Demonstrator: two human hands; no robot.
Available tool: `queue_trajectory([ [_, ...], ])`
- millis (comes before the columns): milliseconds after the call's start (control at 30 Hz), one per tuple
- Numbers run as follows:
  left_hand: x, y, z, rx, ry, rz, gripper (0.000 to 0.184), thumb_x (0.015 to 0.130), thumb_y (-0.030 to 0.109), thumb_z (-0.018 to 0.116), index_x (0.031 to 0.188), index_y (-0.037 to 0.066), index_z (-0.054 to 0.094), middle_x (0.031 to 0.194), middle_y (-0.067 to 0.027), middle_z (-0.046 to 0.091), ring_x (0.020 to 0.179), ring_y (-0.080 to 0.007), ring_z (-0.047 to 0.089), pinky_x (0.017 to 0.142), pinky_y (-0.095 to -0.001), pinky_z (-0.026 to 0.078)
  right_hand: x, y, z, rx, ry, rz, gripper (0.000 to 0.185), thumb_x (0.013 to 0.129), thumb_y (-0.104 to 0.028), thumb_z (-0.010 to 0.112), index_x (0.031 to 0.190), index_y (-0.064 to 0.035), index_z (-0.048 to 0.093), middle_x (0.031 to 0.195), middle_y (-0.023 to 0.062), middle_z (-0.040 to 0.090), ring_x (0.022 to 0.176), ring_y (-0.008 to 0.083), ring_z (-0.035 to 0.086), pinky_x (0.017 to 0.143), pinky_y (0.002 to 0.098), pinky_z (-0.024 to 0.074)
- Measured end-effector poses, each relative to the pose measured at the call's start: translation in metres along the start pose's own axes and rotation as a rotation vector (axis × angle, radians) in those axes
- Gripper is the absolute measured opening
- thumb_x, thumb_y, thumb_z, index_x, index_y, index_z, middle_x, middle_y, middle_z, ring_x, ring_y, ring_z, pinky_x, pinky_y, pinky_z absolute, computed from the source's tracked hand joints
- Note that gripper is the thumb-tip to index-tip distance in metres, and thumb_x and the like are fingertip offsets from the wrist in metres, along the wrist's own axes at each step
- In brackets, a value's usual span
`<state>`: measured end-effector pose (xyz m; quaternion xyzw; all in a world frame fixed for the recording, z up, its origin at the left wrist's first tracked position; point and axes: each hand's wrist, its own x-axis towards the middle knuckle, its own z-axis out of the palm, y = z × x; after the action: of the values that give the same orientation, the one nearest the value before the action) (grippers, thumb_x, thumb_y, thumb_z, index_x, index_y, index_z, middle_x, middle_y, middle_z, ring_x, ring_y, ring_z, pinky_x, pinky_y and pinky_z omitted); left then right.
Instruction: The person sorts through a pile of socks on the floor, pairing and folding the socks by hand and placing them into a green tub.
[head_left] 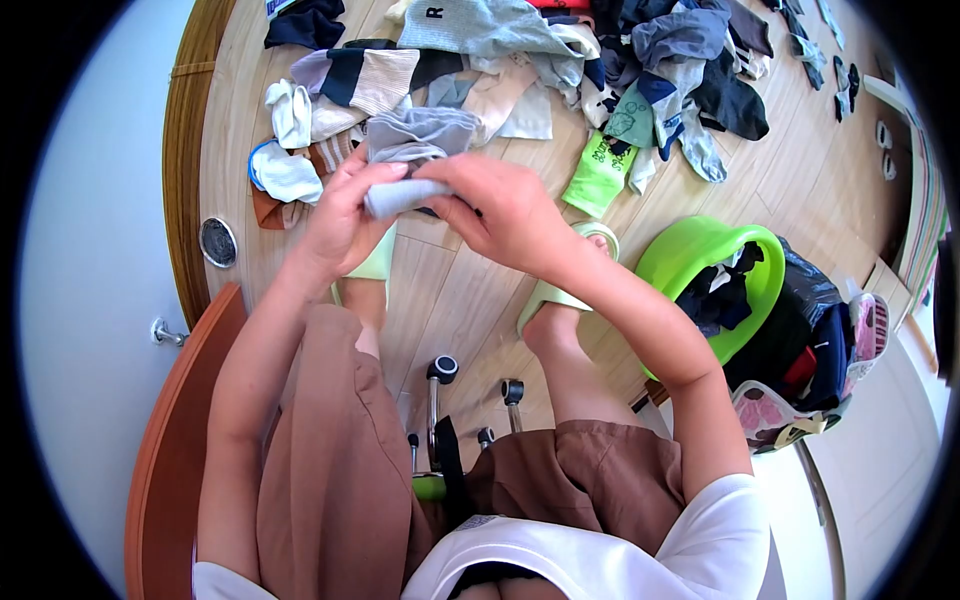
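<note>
Both of my hands hold grey socks [420, 135] above the floor, in the upper middle of the head view. Part of the fabric is rolled or folded into a light grey band [400, 197], and the rest bunches up above it. My left hand [345, 215] is closed on the band's left end, thumb on top. From the right, my right hand [505, 210] pinches the other end with bent fingers. Whether this is one sock or a pair I cannot tell. Just beyond lies a spread of loose socks [385, 80], with a bright green sock [600, 175] at its near edge.
A green basket [650, 260] with dark clothes stands at the right, beside a patterned bag [770, 415] of clothing. Balled white socks [290, 175] lie at the left near a round floor drain [217, 243]. A wooden panel [185, 440] and chair casters [442, 370] are close by.
</note>
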<state>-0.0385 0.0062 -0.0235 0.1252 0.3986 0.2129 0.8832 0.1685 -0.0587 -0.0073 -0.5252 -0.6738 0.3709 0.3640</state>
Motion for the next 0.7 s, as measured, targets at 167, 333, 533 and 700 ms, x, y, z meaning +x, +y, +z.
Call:
queue_trajectory([
  [167, -0.005, 0.012, 0.017, -0.132, -0.240, 0.001, 0.062, 0.093, 0.018, 0.062, 0.149, 0.007, 0.039, 0.139, -0.0109, 0.054, 0.127, -0.0207, 0.055, 0.107, -0.0399, 0.045, 0.006, -0.006, 0.004, 0.162, 0.120, 0.262, 0.028, 0.084, -0.017, 0.078, 0.104, -0.0038, 0.063, 0.084, 0.0140, 0.067, 0.074, 0.0295, 0.068, 0.064, 0.0359, 0.0544],
  [333, -0.007, 0.011, 0.018, 0.256, -0.200, 0.077, 0.067, 0.092, 0.008, 0.063, 0.153, 0.008, 0.034, 0.144, -0.0090, 0.049, 0.130, -0.0210, 0.053, 0.109, -0.0382, 0.044, 0.020, -0.002, 0.001, -0.088, 0.389, 0.227, 0.050, 0.074, -0.029, 0.087, 0.109, -0.0005, 0.064, 0.092, 0.0114, 0.071, 0.077, 0.0218, 0.068, 0.068, 0.0342, 0.0544],
  [533, -0.004, 0.008, 0.026, 0.296, -0.169, 0.125, 0.065, 0.094, 0.000, 0.062, 0.152, 0.008, 0.034, 0.138, -0.0108, 0.053, 0.126, -0.0195, 0.056, 0.102, -0.0342, 0.051, 0.021, 0.007, -0.015, 0.247, -0.003, 0.470, 0.051, 0.073, -0.027, 0.086, 0.111, 0.0006, 0.067, 0.101, 0.0110, 0.072, 0.090, 0.0217, 0.069, 0.079, 0.0331, 0.0545],
  [700, 0.006, -0.007, 0.021, 0.280, 0.217, 0.038, 0.045, 0.097, 0.004, 0.062, 0.138, 0.000, 0.045, 0.123, -0.0121, 0.061, 0.111, -0.0206, 0.064, 0.090, -0.0343, 0.058, 0.016, 0.009, -0.008, -0.025, 0.150, 0.300, 0.041, 0.074, -0.021, 0.083, 0.107, -0.0008, 0.069, 0.101, 0.0131, 0.071, 0.093, 0.0242, 0.069, 0.079, 0.0334, 0.0550],
])
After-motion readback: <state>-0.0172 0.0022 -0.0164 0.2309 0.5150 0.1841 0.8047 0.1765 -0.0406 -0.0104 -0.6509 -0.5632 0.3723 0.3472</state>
